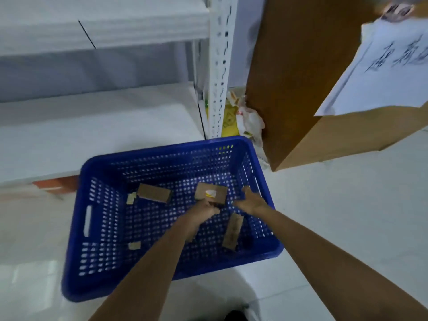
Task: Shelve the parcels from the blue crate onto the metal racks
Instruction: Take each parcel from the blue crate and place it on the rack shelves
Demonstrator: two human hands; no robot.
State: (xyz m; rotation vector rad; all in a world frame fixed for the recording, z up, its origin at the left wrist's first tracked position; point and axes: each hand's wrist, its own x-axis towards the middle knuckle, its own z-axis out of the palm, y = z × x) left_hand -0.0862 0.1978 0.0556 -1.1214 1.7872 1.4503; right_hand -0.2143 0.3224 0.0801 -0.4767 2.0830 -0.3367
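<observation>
I see three brown parcels on the floor of the blue crate (pixel 97 172). My left hand (pixel 205 208) curls its fingers on the near edge of the labelled parcel (pixel 210 193); its sticker is too blurred to read. My right hand (pixel 251 200) hovers just beside it, fingers loose. A second parcel (pixel 154 193) lies left, a third parcel (pixel 232 230) near the right wall. The white metal rack (pixel 218 66) stands behind; the handwriting on the white sheet (pixel 379 66) is illegible.
</observation>
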